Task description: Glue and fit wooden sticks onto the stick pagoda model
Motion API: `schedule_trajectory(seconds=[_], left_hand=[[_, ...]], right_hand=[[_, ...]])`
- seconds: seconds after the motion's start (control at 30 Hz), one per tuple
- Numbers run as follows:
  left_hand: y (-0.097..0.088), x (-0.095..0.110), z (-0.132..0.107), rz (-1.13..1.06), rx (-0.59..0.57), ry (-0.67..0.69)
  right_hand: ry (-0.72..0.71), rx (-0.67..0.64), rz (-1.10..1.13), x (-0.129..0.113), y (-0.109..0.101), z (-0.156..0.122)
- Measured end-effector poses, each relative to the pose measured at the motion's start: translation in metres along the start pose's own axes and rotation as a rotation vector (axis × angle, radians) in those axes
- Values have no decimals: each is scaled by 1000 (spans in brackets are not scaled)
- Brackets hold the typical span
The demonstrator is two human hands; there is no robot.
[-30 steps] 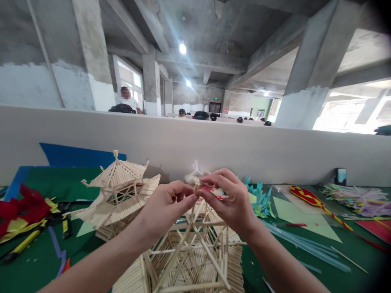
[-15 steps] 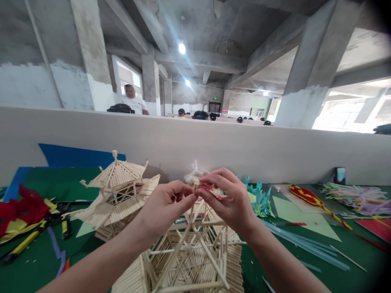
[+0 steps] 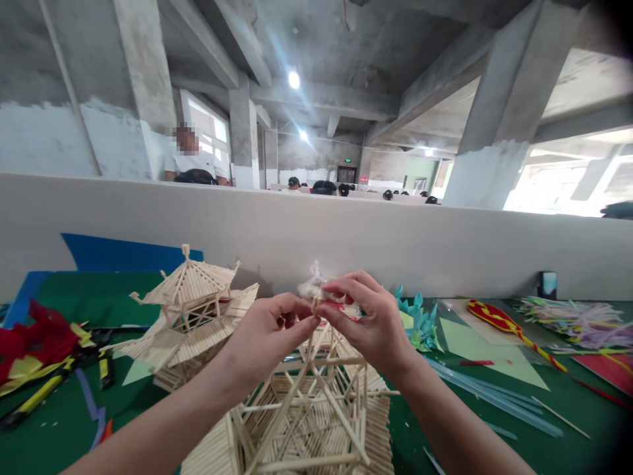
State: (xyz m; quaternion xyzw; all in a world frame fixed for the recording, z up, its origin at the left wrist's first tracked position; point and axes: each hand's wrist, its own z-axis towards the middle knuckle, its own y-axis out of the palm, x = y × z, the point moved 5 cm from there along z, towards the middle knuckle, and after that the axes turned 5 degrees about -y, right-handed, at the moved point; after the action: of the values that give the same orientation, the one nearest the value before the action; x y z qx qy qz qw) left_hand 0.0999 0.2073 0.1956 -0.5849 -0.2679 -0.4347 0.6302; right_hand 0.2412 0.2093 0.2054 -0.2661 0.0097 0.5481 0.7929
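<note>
A frame of thin wooden sticks [image 3: 316,409] rises in front of me to a peak. My left hand [image 3: 264,336] and my right hand [image 3: 368,323] meet at that peak, and each pinches the short stick tip [image 3: 315,305] standing there. Their fingertips nearly touch. A finished stick pagoda [image 3: 190,310] stands to the left of my left hand on the green table [image 3: 64,422]. Behind my fingers lies a small clear bag [image 3: 311,285] of white bits.
Red and yellow paper scraps [image 3: 34,346] and a yellow-handled tool [image 3: 34,399] lie at the left. Teal folded paper [image 3: 420,323], pale blue strips [image 3: 489,399] and a red ornament [image 3: 494,320] lie at the right. A grey partition [image 3: 395,251] backs the table; people sit beyond it.
My hands stay pinched at the peak, almost unmoved. A person beyond the partition has shifted to the left.
</note>
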Motion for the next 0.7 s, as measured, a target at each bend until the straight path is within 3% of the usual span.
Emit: schedule_trajectory(seconds=[0.33,0.5,0.6,0.7], left_hand=[[1,-2,1,39,2,0],[-3,-1,-3,-23,4,-24],[-16,-1,-17,24,134,-4],[-35,-15,-54,158,390,94]], right_hand=[[54,9,18,2,1,1],[51,29,-35,0,-9,0],[68,92,-108,-4,-22,-10],[125,231,-143,-5,-41,-34]])
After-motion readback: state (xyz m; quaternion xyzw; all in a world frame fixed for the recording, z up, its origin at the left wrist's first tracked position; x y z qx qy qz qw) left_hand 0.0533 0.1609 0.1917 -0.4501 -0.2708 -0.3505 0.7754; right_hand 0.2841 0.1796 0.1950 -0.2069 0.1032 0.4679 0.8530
